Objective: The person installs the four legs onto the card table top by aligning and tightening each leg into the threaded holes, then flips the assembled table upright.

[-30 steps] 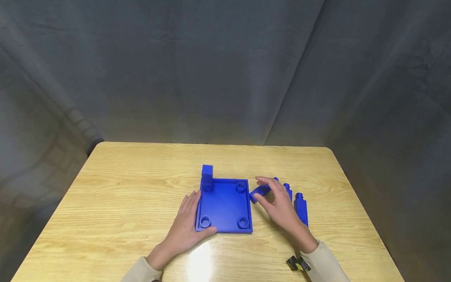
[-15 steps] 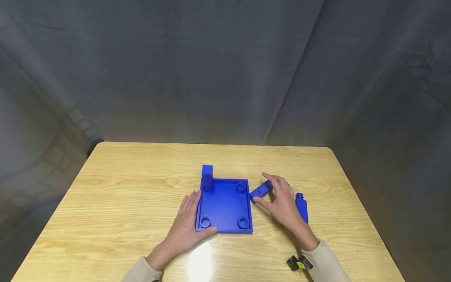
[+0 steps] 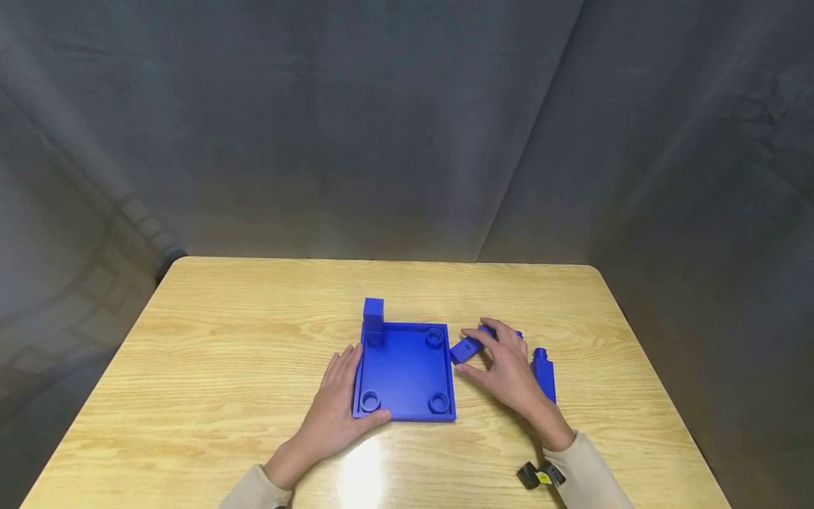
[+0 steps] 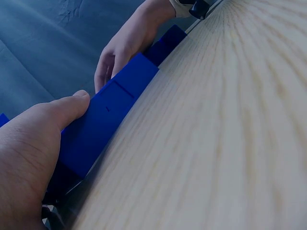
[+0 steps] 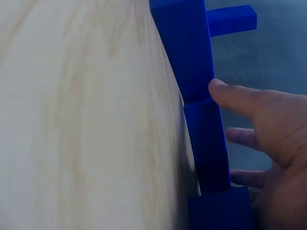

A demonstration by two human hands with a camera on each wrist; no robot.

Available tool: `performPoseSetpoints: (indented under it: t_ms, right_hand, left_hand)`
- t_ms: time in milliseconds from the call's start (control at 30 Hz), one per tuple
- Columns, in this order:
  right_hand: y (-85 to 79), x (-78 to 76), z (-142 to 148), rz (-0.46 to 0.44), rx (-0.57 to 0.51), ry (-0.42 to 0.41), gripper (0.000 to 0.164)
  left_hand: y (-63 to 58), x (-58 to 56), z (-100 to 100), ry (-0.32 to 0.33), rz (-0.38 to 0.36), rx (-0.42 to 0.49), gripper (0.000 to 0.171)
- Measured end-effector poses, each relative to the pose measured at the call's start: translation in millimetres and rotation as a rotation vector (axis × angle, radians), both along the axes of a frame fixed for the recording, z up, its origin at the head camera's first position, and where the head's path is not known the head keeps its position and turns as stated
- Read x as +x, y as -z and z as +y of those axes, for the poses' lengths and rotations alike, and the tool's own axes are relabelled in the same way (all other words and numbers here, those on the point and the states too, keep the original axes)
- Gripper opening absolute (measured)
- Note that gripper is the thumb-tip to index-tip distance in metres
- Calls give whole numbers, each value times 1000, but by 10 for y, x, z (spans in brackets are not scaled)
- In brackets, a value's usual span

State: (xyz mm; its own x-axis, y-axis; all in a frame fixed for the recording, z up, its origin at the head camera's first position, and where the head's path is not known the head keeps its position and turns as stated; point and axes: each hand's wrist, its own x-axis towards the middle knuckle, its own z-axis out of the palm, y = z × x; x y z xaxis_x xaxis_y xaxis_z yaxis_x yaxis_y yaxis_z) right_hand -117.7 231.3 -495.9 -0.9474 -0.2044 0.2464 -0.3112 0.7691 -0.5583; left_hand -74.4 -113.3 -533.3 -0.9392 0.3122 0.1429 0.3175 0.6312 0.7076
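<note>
A square blue tray (image 3: 407,371) lies on the table, with a ring socket showing at three of its corners. At the far left corner stands a blue leg (image 3: 374,318). My left hand (image 3: 337,410) rests on the tray's near left corner, fingers straight along the side and thumb at the front edge. To the tray's right lies a blue leg with a small hole (image 3: 466,348), one end close to the tray's side. My right hand (image 3: 509,371) is over this leg, thumb near its close end and loosely bent fingers across its far part, which they hide.
Right of my right hand lies another blue leg (image 3: 543,375) with a ridged peg. The tip of one more leg (image 3: 519,334) shows behind the fingers. A black wrist device (image 3: 539,475) is by the right sleeve. Dark curtains (image 3: 381,141) surround the wooden table (image 3: 254,318).
The leg beside the tray has turned so that a face with a hole shows. My right hand's fingers have shifted over it. My left hand and the tray stay put.
</note>
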Motion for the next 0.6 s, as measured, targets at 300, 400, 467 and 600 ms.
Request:
performPoseSetpoints:
  t_ms: [300, 400, 467, 600]
  right_hand:
    - [25, -16, -8, 17, 20, 13, 48]
    - [29, -16, -7, 22, 32, 12, 49]
    - [34, -14, -6, 29, 40, 8, 50]
    - [38, -13, -6, 52, 59, -14, 52]
  left_hand:
    - [-12, -3, 7, -4, -8, 4, 128]
    - [-15, 1, 9, -6, -12, 4, 128]
    - [-15, 5, 9, -6, -14, 1, 127]
    - [-8, 6, 7, -7, -13, -2, 127]
